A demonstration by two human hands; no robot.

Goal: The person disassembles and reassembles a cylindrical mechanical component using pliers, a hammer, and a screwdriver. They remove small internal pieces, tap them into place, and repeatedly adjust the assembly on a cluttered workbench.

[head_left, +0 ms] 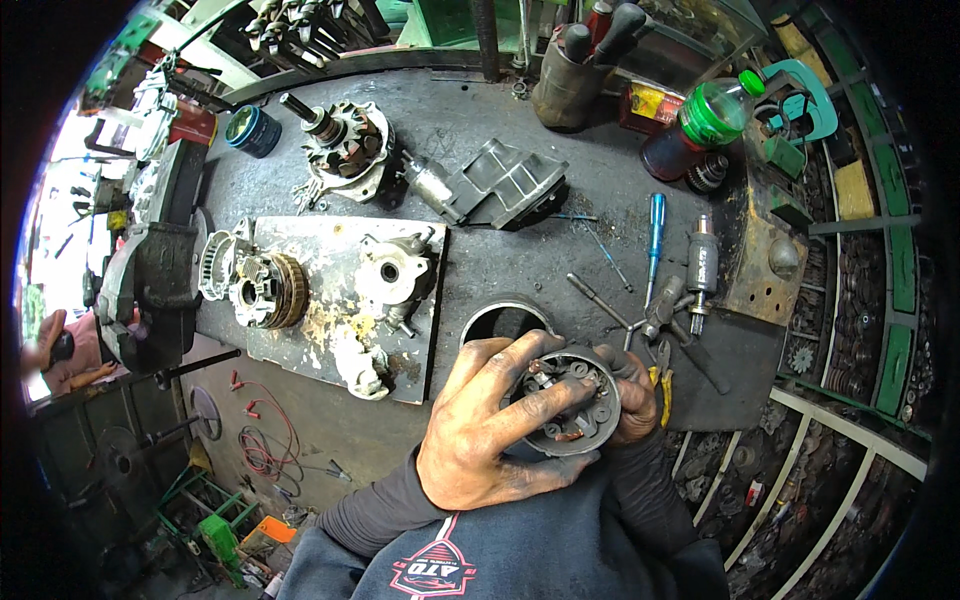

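A round grey metal cup (607, 432) filled with small nuts, washers and copper-coloured bits is held in front of my chest. My left hand (490, 420) spans its left side, thumb along the near outer wall. One finger reaches in among the small parts; another lies over the far rim. My right hand (630, 395) grips the cup's right side, its fingers partly hidden behind the wall. Just beyond stands a dark open metal cylinder (500, 318), partly covered by my left hand. Pliers with yellow handles (666, 385) and a hammer (662, 308) lie to the right.
On the left, a scratched metal plate (330, 345) carries a stator (275, 290), a housing (392, 270) and a white rag (360, 368). Farther back are a rotor (345, 140) and a finned casing (500, 185). A screwdriver (656, 235), bottle (705, 125) and vise (150, 280) flank the bench.
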